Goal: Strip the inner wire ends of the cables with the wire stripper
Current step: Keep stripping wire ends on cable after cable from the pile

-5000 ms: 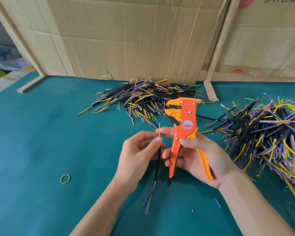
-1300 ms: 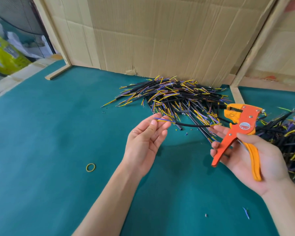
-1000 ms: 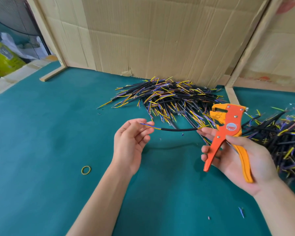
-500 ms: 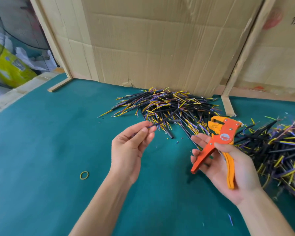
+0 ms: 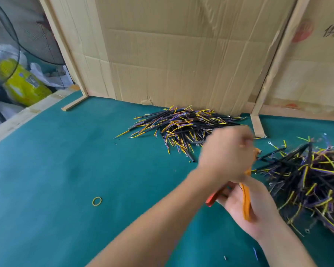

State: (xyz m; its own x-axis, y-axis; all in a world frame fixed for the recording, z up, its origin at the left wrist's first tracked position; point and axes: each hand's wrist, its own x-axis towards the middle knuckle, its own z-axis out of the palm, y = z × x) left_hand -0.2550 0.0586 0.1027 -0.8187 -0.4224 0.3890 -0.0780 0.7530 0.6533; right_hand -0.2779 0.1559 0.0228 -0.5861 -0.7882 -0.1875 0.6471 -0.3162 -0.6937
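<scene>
Cables, short black-sheathed lengths with yellow and purple inner wires, lie in two heaps on the teal felt surface (image 5: 66, 170): the far heap (image 5: 183, 128) against the tall corrugated cardboard panel (image 5: 172, 54), the right-hand heap (image 5: 312, 176) beside our hands. We judge each cable light and flexible, its thin inner ends easily bent; we should pinch it on the black sheath just behind the exposed wires. Our left hand (image 5: 226, 155) crosses toward the right-hand heap, motion-blurred; we cannot tell whether its fingers hold a cable. Our right hand (image 5: 249, 207) grips the handles of the orange wire stripper (image 5: 246, 201), whose head is hidden behind the left hand. Tangled neighbouring cables may drag along with the chosen one. A yellow rubber band (image 5: 97, 201) lies well apart on the left.
</scene>
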